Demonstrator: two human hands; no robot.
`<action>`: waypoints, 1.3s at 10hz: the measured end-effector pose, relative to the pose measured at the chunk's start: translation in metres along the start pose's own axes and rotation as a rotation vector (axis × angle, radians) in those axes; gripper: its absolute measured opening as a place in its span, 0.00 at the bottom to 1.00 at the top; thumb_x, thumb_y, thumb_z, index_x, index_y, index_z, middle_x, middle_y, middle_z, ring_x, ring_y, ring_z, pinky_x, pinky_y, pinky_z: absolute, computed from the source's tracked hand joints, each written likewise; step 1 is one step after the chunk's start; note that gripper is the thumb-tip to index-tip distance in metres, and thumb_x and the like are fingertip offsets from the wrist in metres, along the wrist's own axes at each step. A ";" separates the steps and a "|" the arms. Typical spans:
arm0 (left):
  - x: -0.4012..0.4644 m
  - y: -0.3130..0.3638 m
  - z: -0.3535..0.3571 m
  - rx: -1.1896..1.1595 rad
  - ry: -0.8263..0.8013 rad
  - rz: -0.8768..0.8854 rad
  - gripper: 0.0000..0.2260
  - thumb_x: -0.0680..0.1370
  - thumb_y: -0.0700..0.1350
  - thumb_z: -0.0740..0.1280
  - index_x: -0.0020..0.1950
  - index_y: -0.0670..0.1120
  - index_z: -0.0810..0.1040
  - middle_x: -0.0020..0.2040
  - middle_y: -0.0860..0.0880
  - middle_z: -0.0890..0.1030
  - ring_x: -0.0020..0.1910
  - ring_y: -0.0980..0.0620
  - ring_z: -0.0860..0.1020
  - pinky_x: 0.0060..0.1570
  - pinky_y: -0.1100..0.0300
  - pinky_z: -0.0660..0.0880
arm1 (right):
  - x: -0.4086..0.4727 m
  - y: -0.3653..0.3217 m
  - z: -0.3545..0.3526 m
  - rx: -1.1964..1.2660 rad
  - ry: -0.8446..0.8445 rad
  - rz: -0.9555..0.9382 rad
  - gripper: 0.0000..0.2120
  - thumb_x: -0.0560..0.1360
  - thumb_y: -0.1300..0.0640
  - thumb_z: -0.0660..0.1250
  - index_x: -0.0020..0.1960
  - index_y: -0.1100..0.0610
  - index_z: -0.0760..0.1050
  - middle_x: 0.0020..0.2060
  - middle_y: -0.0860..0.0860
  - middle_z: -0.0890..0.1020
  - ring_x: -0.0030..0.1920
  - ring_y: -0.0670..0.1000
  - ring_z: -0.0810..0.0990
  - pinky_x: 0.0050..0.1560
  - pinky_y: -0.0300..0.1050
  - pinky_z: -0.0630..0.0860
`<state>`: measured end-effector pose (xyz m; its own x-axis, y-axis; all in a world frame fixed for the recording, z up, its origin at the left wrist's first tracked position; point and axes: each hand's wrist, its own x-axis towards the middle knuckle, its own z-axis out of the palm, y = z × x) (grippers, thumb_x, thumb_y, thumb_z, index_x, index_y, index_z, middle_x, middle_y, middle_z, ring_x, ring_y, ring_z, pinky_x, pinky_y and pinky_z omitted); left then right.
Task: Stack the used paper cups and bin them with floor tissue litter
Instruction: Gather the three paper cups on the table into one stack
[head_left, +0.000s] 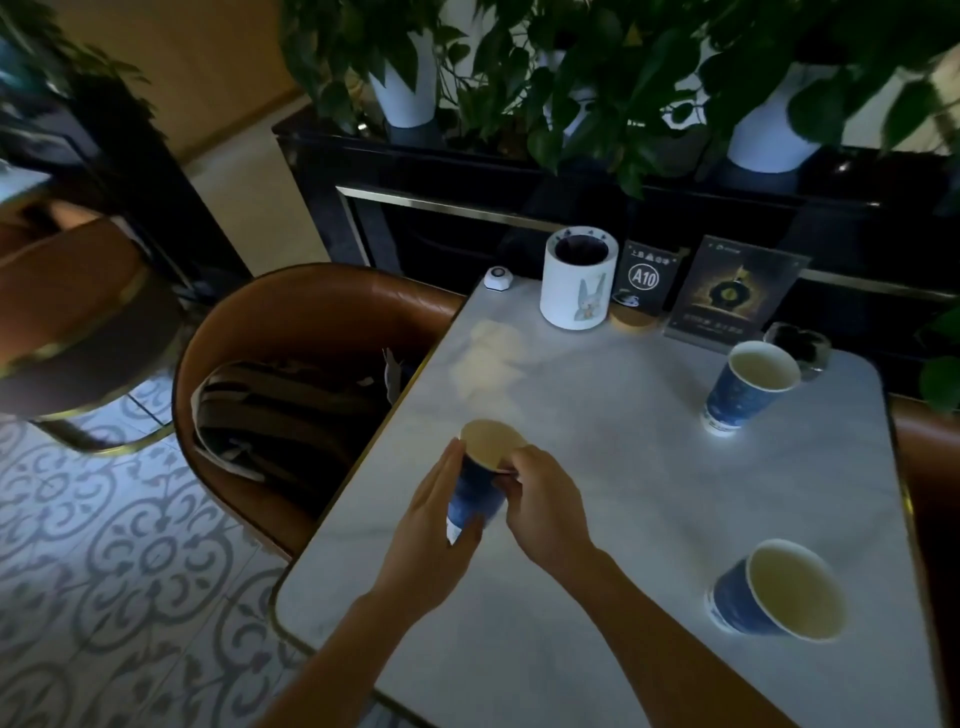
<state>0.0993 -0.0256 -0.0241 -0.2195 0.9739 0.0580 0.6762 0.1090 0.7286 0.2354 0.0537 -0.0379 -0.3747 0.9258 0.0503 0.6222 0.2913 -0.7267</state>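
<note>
Both hands close on one blue paper cup (475, 486) at the counter's (597, 467) near-left part. The left hand (434, 525) wraps its wall from the left, grip curled round it; the right hand (540, 499) pinches its rim from the right. The cup stands upright, mouth up. Two more wait off to the right: the far cup (748, 387) upright near the back edge, the near cup (774, 595) tilted mouth-forward at the right edge. The right hand is nearer both, so it likely reaches next. No tissue shows on the floor (104, 545).
</note>
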 end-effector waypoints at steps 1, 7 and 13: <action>-0.017 0.010 0.007 -0.032 -0.024 -0.031 0.34 0.78 0.47 0.67 0.78 0.58 0.50 0.74 0.67 0.52 0.69 0.77 0.52 0.64 0.80 0.55 | -0.017 0.005 -0.014 0.001 0.065 0.019 0.09 0.76 0.57 0.64 0.55 0.55 0.76 0.51 0.51 0.81 0.51 0.52 0.79 0.50 0.41 0.74; -0.041 0.071 0.072 0.031 -0.131 -0.115 0.45 0.59 0.67 0.76 0.71 0.56 0.63 0.62 0.57 0.77 0.50 0.60 0.75 0.50 0.66 0.75 | -0.079 0.029 -0.101 0.213 0.276 0.064 0.12 0.70 0.46 0.72 0.39 0.54 0.76 0.31 0.46 0.81 0.33 0.48 0.79 0.34 0.36 0.75; -0.056 0.063 0.086 -0.042 -0.173 -0.153 0.34 0.61 0.55 0.79 0.63 0.57 0.68 0.48 0.59 0.80 0.41 0.58 0.80 0.35 0.66 0.74 | -0.112 0.101 -0.179 -0.064 0.452 0.124 0.12 0.71 0.53 0.70 0.54 0.51 0.78 0.52 0.44 0.81 0.53 0.46 0.77 0.57 0.44 0.74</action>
<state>0.2145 -0.0566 -0.0403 -0.1915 0.9665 -0.1706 0.6138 0.2536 0.7476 0.4635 0.0226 0.0061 0.0334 0.9625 0.2691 0.6894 0.1728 -0.7034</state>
